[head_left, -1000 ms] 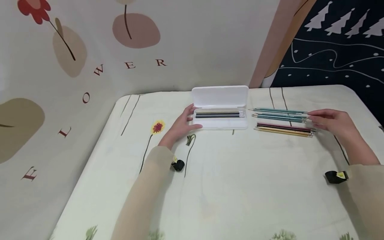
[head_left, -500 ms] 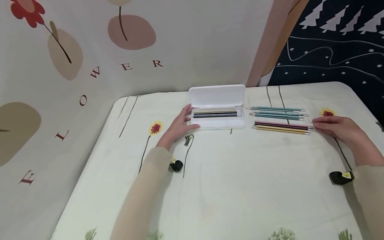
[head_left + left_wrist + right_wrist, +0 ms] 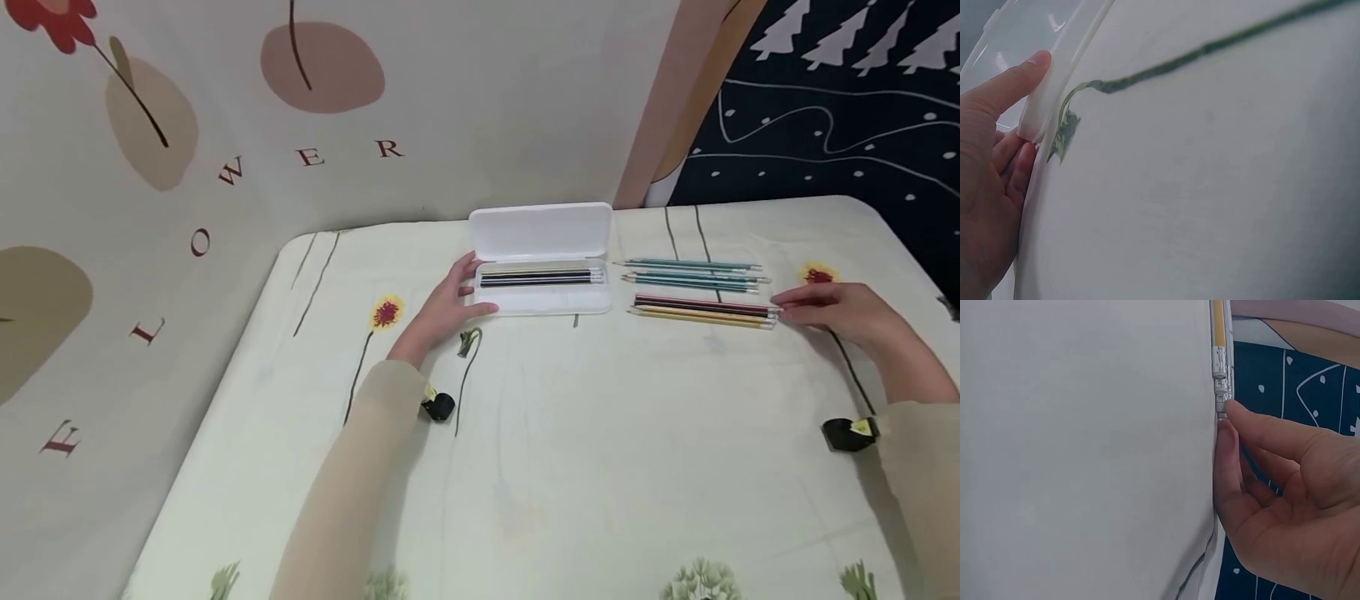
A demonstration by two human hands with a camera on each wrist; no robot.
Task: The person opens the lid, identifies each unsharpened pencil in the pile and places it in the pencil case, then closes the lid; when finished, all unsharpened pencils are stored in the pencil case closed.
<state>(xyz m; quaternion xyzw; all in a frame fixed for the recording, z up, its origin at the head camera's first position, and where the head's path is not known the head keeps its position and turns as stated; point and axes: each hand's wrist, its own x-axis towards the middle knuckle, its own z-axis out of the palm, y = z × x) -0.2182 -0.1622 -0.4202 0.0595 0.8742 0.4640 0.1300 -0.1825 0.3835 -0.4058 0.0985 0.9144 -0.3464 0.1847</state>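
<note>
An open white pencil case (image 3: 540, 302) lies near the back edge, its lid (image 3: 540, 232) raised. Black pencils (image 3: 536, 279) lie inside along its back half. My left hand (image 3: 442, 308) holds the case's left end, thumb over the front corner in the left wrist view. To the right of the case, teal pencils (image 3: 690, 267) lie behind dark red and black pencils (image 3: 697, 307) and yellow pencils (image 3: 697, 317). My right hand (image 3: 847, 315) is at the eraser ends of the dark ones. In the right wrist view, thumb and index finger pinch one silver-banded pencil end (image 3: 1221, 407).
A pale cloth with printed flowers (image 3: 386, 313) covers the table. Behind it hangs a light curtain (image 3: 465, 100) with letters, and a dark cloth (image 3: 825, 125) with white trees at the right. Each wrist carries a small black camera (image 3: 849, 433).
My right hand has left the eraser ends of the teal pencils and shifted toward the front, to the dark pencils' ends. The left hand stays on the case. The head view shifts slightly.
</note>
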